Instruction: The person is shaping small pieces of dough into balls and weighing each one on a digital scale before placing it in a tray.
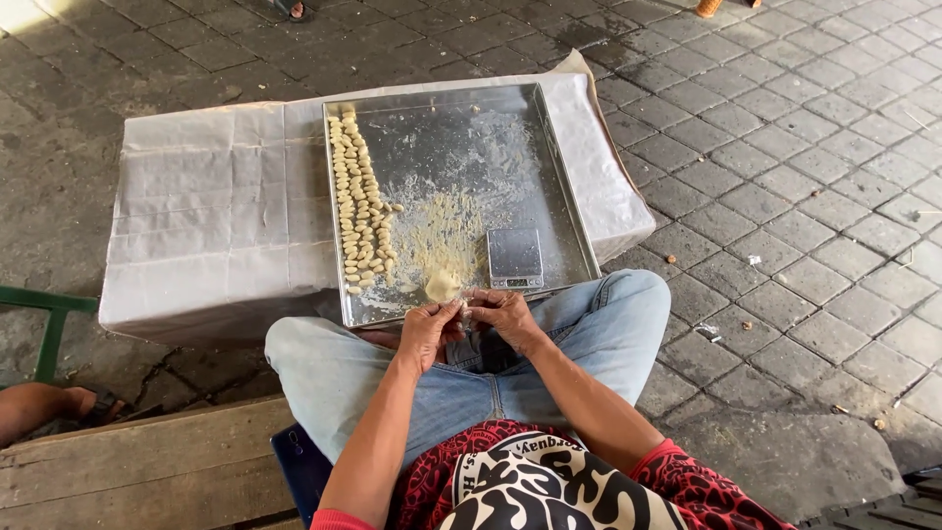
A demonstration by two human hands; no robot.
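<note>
Left hand [429, 331] and right hand [502, 312] pinch together on a small dough piece [465, 316], mostly hidden by fingers, over the lap at the metal tray's [564, 186] near edge; pale dough lump [443, 285] and shaped rows [358, 201] lie inside.

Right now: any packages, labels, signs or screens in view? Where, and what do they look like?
Scale: small flat digital one, near right corner of the metal tray, square silvery platform, thin display strip at its front edge; display too small to tell.
Box: under the tray, long block wrapped in pale plastic sheet, no label showing.
</note>
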